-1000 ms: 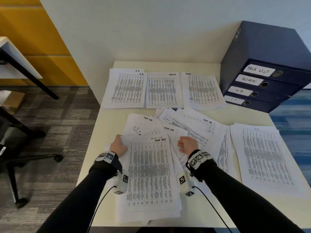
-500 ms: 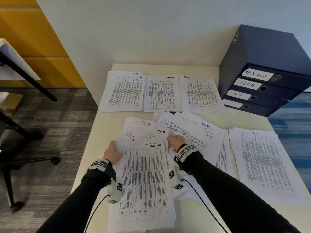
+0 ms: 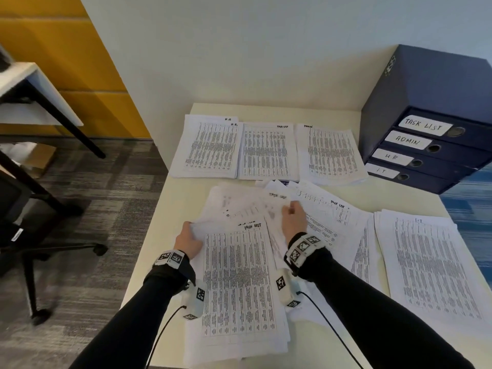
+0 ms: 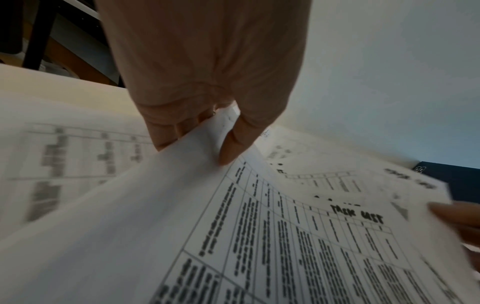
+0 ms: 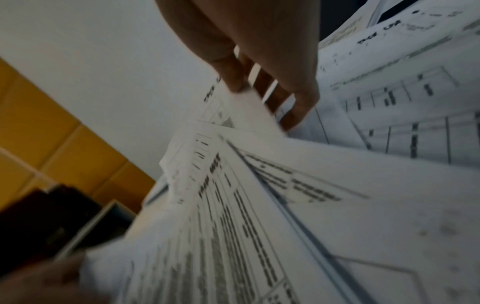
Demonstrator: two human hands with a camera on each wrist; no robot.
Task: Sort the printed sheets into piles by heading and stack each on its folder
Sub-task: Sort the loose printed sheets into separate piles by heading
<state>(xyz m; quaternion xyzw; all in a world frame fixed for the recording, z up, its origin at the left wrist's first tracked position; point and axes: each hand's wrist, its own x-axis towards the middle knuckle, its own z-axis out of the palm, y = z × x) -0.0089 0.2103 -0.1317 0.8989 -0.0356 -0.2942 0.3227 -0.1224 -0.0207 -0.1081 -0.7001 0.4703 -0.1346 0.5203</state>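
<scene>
Cream table [image 3: 314, 113] standing against white wall [image 3: 239, 49]; grey carpet, yellow panels at left. Four navy folders [image 3: 436, 145] lying stacked at far right corner. Left hand [image 3: 189, 241] pinching TASK LIST sheet [image 3: 237, 283] by its far left corner, near front edge. Right hand [image 3: 294, 218] pinching loose sheet [image 3: 271, 206] from jumbled mid-table pile.

Loose printed sheets [image 3: 314, 209] fanned mid-table; near stack [image 3: 239, 283] (headed TASK LIST) faces up, far-left corner lifted.
</scene>
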